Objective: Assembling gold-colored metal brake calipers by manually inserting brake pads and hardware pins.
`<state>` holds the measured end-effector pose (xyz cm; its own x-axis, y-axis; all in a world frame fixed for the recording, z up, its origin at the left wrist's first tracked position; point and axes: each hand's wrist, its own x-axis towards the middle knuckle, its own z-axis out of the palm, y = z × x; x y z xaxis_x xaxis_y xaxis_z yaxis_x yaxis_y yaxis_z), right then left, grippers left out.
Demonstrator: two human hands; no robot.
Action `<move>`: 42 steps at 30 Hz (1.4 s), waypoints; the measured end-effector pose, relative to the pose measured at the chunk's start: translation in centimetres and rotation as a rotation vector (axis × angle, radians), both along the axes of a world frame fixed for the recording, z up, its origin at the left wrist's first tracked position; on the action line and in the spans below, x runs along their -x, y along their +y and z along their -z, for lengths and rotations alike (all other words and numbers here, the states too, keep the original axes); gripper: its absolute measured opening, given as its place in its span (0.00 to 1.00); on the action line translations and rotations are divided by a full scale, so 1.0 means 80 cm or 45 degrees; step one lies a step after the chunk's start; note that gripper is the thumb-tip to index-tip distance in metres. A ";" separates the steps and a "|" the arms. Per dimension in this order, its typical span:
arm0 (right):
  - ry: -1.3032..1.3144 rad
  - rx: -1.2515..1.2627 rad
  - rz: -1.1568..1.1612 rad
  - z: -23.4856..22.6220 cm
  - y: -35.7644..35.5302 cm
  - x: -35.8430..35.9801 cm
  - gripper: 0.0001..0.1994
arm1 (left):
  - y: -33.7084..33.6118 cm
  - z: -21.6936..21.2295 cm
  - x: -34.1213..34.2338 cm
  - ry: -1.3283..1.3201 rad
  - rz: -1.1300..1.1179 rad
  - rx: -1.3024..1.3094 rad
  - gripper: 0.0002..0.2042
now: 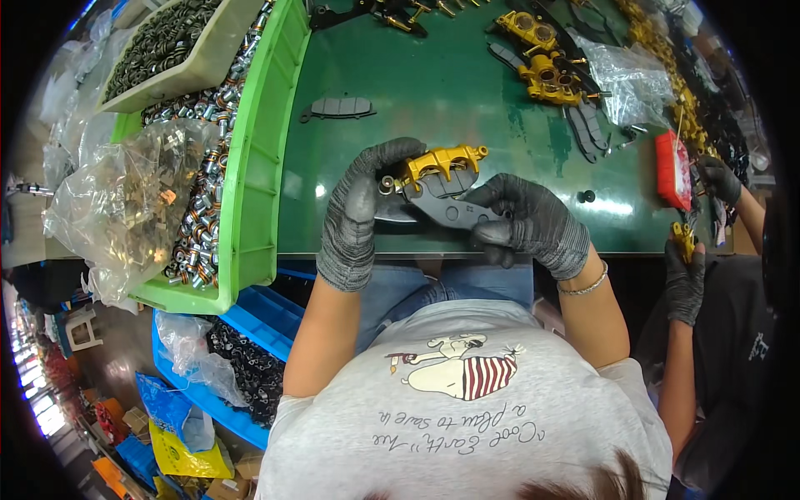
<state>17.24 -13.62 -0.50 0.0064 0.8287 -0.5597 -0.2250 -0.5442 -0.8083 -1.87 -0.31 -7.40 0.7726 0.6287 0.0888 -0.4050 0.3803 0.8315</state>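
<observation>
Gripping the gold caliper (446,157) by its left end, my gloved left hand (357,204) curls its fingers over the top, closed on the metal. My gloved right hand (533,218) comes in from the other side, thumb and fingers clamped on the right end of a dark grey brake pad (450,212), which lies against the caliper's near side. I hold both parts above the near edge of the green table (350,158), in front of my lap. A second grey pad (340,107) lies beyond my left hand.

Farther off to the right sit more gold calipers (543,73), with a clear plastic bag (633,82) beside them. Near my right hand is a small black piece (587,197), and past it a red box (669,173). To my left stands a green bin (254,158) of metal bolts (197,250), with a cream tray (193,77) resting over its far part. At my right, a co-worker's gloved hand (685,287) holds a small gold part (683,240).
</observation>
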 end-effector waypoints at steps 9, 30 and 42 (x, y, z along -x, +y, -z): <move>-0.031 0.011 0.060 0.001 0.010 0.006 0.23 | -0.023 -0.024 0.003 0.271 -0.294 -0.422 0.25; -0.167 -0.305 0.361 0.043 0.020 -0.003 0.19 | -0.025 -0.022 -0.001 0.444 -0.415 -0.695 0.22; -0.136 -0.291 0.306 0.030 0.026 -0.008 0.23 | -0.020 -0.108 -0.033 1.032 -0.281 -1.541 0.30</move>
